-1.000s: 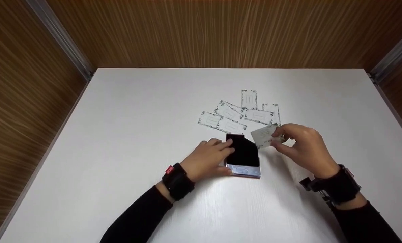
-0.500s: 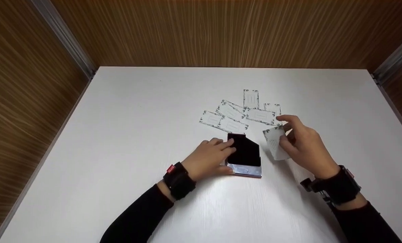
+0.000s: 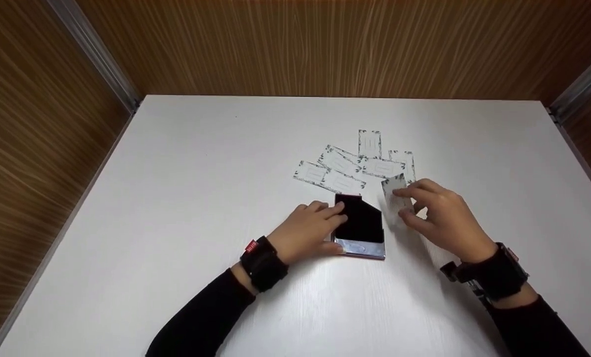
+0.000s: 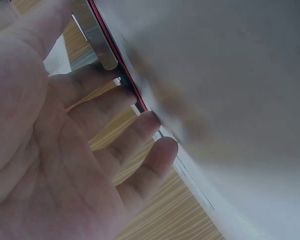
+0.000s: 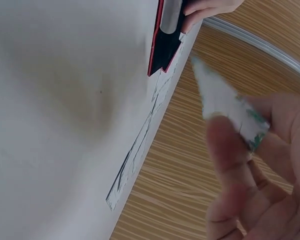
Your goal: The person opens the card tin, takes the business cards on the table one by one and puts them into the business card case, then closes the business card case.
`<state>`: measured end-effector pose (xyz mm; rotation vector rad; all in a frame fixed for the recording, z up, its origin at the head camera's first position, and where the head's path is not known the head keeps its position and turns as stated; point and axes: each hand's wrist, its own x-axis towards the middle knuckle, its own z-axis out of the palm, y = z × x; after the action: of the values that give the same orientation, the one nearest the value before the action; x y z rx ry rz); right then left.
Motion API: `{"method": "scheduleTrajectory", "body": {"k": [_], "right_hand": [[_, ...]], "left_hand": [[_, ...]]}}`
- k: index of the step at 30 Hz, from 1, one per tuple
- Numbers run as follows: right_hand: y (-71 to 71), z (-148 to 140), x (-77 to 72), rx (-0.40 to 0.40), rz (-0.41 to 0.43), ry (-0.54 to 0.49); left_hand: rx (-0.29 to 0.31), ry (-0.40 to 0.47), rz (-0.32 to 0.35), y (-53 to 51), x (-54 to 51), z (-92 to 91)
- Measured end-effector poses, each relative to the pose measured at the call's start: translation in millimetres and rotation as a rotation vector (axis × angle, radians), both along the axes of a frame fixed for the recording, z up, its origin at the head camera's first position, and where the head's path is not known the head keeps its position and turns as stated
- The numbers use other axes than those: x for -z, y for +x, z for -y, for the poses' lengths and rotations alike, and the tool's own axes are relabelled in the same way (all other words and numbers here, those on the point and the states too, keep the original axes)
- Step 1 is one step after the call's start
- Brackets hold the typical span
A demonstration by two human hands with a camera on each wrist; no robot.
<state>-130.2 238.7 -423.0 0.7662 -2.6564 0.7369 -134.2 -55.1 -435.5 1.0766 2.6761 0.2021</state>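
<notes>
Card case (image 3: 360, 225) lies on white table (image 3: 201, 183) in head view, black face up, metal strip (image 3: 362, 249) along the edge nearest the person. Left hand (image 3: 308, 230) rests on its left side: fingertips on the black part, thumb at the strip, thumb and fingers apart, not curled round it. Right hand (image 3: 442, 213) pinches a bordered card (image 3: 392, 184) between thumb and fingers, raised and tilted, just right of the case. Six more cards (image 3: 344, 182), bordered too, lie beyond the case, some overlapping. Black bands (image 3: 264, 265) on both wrists, black sleeves (image 3: 201, 312), wood-grain panel (image 3: 300, 49) behind table. Left wrist view: fingers a bit spread, fairly straight, tips along the case's red edge (image 4: 131, 80); thumb mostly cut off by the frame. Right wrist view: same pinch, card blurred, green print at one corner, clear of the table; case at top with the left hand's fingers against it, flat cards seen nearly edge-on.
</notes>
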Motion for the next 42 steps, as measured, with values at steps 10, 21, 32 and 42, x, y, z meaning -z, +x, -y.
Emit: {"method": "scheduleTrajectory", "body": {"k": [10, 21, 32, 42], "right_hand": [[-1.1, 2, 1.7, -0.036, -0.009, -0.056], [-2.9, 8, 1.8, -0.015, -0.1, -0.115], [-1.2, 13, 7.8, -0.103, 0.005, -0.162], [-0.9, 15, 11.2, -0.135, -0.04, -0.107]], "left_hand": [[0.008, -0.012, -0.021, -0.5, 0.1, 0.0], [0.006, -0.017, 0.0, -3.2, -2.0, 0.4], [-0.004, 0.003, 0.017, -2.2, -0.7, 0.5], [-0.039, 0.039, 0.019, -2.5, 1.8, 0.4]]}}
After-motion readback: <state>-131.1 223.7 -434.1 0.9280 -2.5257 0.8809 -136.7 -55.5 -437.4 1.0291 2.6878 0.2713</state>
